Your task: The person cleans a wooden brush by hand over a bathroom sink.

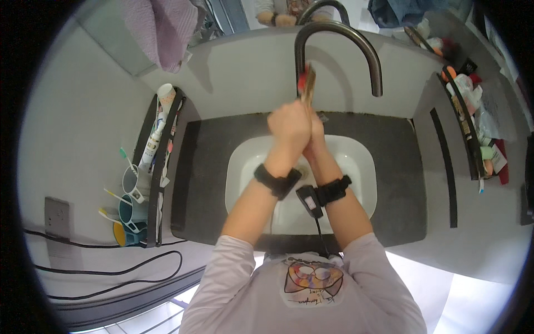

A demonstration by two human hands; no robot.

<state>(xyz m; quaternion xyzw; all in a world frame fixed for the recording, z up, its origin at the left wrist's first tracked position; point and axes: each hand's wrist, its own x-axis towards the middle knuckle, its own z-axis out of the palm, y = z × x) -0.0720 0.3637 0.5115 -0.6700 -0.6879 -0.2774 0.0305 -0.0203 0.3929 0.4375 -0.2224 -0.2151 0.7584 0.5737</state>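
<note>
My left hand [290,124] is curled into a fist over the white washbasin [236,183]. Pressed against it on the right is my right hand [318,130], whose fingers are mostly hidden. From the top of the two hands a narrow brown and red object [308,85] sticks up, too blurred to name. Behind that object rises a dark metal gooseneck faucet [300,46], its spout [376,85] curving over to the right. Each wrist wears a black strap, and a small boxy device [309,201] with a cable hangs at the right one.
At left, a wall rack [160,200] holds toothbrushes, cups and a tube. Another rack [463,125] with toiletries hangs at right. A pink towel [162,29] hangs upper left before a mirror. Dark countertop [200,179] surrounds the basin. Black cables [112,273] loop at lower left.
</note>
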